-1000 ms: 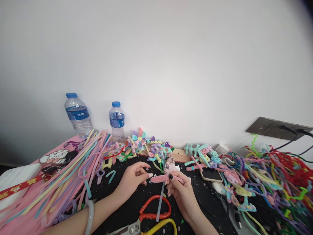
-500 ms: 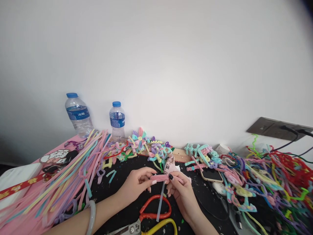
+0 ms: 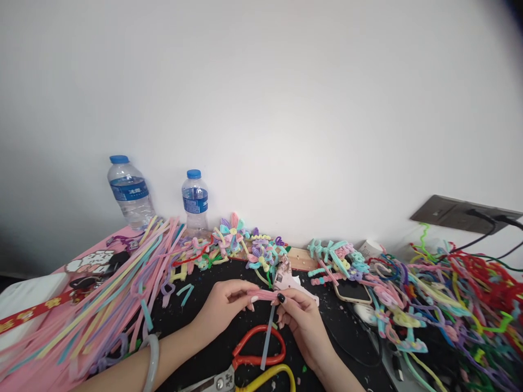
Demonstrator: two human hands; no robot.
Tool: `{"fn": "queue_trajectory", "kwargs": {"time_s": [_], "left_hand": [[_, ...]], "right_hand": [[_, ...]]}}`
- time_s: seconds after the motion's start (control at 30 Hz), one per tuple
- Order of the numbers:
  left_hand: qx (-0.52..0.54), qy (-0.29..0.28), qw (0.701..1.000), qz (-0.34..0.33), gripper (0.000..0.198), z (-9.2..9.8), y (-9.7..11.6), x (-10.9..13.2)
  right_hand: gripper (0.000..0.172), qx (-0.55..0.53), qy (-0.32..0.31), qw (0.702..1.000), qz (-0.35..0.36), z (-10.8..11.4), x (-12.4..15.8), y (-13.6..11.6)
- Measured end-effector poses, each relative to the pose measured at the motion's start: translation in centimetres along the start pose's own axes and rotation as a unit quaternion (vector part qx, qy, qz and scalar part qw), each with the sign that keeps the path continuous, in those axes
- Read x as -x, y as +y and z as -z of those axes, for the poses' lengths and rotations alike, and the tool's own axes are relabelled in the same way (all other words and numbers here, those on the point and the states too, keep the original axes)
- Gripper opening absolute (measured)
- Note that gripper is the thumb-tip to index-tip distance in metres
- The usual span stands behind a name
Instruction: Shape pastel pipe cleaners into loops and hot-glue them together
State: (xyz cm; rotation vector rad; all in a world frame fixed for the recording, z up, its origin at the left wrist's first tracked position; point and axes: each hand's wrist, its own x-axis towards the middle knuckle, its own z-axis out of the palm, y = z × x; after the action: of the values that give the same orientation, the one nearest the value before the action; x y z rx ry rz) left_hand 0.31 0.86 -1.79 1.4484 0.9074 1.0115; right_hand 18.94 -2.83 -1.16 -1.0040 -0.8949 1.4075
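Pink pipe cleaner bundle: it is lying crosswise between the two hands, in the near middle of the scene, above the black tabletop. The left hand is pinching its left end, thumb and forefinger closed on the strands. The right hand is gripping the other end the same way, the thumb with the dark nail pressing from above; the far side of that pinch is not showing. Several strands are running side by side, roughly level.

Risks, by judgement:

1. Strands are depending on two small fingertip pinches. If either is loosening, the soft pile could be slipping and the strands fanning apart.

2. Uneven tension. One hand pulling harder could be stretching the bundle out of line, or bending the wire core where it is not wanted.

3. A pale pink tool, probably a glue gun, is sitting just beyond the right hand. If it is hot, a knuckle drifting far could be touching it; whether it is powered, the observer cannot tell.

4. A translucent stick is crossing the red handle of the scissors on the near side. Anyone lifting the scissors carelessly could be knocking the stick, and perhaps the tool with it.

5. Bits of fluff are dotting the tabletop; a dropped bundle could be picking them up.
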Motion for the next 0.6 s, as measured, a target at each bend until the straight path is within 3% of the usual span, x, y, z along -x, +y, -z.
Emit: {"fn": "queue_trajectory", "kwargs": {"time_s": [0.27,0.6], "left_hand": [[0.010,0.013,1.000,0.008,0.014,0.10,0.36,-0.12],[0.019,-0.010,1.000,0.019,0.013,-0.13,0.91,0.04]], "right_hand": [[0.018,0.068,0.006,0.997,0.037,0.19,-0.03,0.25],[0.023,0.200,0.003,0.976,0.086,0.63,0.05,0.69]]}}
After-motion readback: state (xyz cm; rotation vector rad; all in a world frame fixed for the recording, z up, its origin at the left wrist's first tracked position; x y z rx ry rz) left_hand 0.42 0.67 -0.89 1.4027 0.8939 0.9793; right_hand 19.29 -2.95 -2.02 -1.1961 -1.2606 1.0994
